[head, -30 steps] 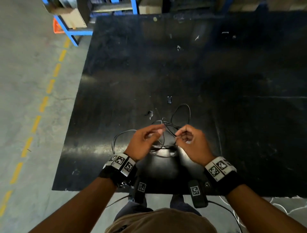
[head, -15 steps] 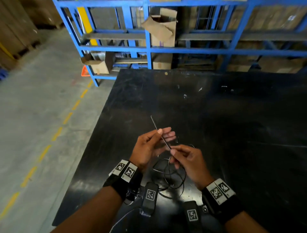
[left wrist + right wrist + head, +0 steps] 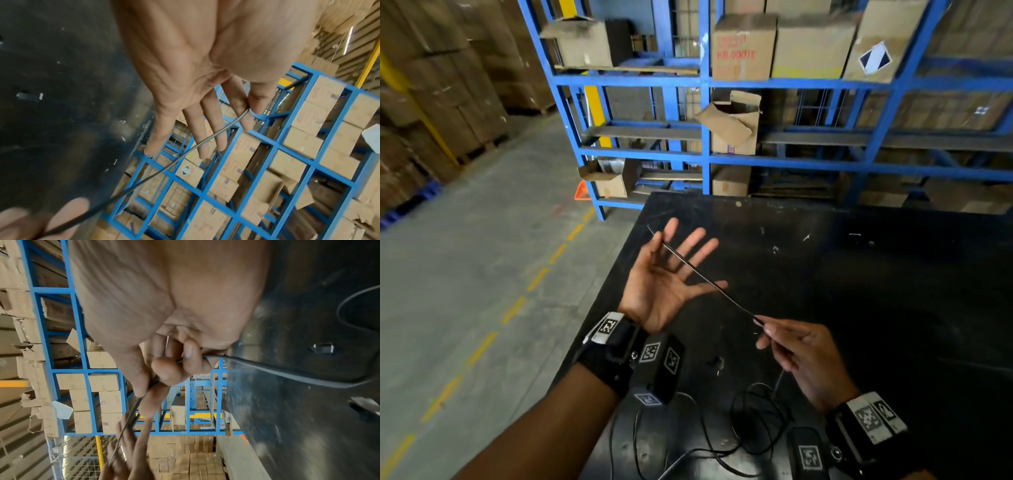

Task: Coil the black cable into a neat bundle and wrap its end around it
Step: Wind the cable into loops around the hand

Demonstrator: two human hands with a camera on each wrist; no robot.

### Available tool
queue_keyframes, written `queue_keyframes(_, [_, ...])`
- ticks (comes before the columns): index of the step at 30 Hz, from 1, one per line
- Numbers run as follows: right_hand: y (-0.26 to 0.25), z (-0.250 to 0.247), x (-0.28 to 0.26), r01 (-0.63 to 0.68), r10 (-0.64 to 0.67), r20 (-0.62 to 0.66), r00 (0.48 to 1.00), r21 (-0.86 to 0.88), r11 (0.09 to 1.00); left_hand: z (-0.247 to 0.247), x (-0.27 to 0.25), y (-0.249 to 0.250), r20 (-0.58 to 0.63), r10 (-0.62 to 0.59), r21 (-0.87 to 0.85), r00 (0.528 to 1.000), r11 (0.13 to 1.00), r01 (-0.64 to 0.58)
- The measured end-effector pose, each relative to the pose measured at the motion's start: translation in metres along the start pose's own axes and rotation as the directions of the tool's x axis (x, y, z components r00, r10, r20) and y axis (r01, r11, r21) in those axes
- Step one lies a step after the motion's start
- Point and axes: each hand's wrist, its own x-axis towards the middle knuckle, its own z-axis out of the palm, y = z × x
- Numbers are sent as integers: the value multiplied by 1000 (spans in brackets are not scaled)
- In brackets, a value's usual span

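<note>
The thin black cable (image 3: 705,279) stretches taut between my two hands above the black table (image 3: 859,274). My left hand (image 3: 664,274) is palm up with fingers spread; its thumb pinches the cable's end against the index finger (image 3: 238,104), and a short tip sticks out beyond. My right hand (image 3: 791,349), lower and to the right, pinches the cable between thumb and fingertips (image 3: 164,369). From there the cable (image 3: 287,371) drops to loose loops (image 3: 756,421) lying on the table near my wrists.
Blue shelving (image 3: 705,82) with cardboard boxes stands behind the table's far edge. Concrete floor with a dashed yellow line (image 3: 517,308) lies beyond the table's left edge. A small dark scrap (image 3: 717,361) sits on the table between my hands.
Both hands rose and drew apart, lengthening the taut stretch of cable. The left hand's fingers spread out flat. The head view tilted up toward the shelving.
</note>
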Motion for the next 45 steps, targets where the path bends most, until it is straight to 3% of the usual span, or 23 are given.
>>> queue_keyframes(8, [-7,-23,13,-67,66,-36,997,-16,998,13,-1,36,37,153,-143,988,979,-146])
queue_keyframes(13, [9,-30,21,-160,152,-112,982,-70,985,21,-6,36,161,128,-137,979,985,-106])
queue_keyframes(18, [8,-28,37,-220,181,-172,968,-241,945,27,-13,22,322,-70,-50,944,995,91])
queue_keyframes(22, [-12,-25,62,-193,130,-222,966,-288,938,25,-20,2,391,-309,73,867,949,306])
queue_keyframes(25, [-46,-16,76,-85,33,-154,988,-346,934,20,-25,-17,358,-472,232,806,881,412])
queue_keyframes(28, [-83,0,78,178,-182,46,982,-531,828,14,-24,-35,228,-584,400,779,786,471])
queue_keyframes(31, [-102,18,73,407,-313,260,913,-614,677,9,-18,-42,77,-597,494,799,719,489])
queue_keyframes(35, [-106,35,59,514,-398,327,857,-593,620,6,-10,-36,-16,-520,521,854,725,451])
queue_keyframes(40, [-93,44,37,500,-390,314,866,-541,676,7,3,-18,32,-350,409,936,859,307])
queue_keyframes(45, [-63,48,18,344,-300,175,938,-355,869,18,19,12,116,-123,197,986,975,99])
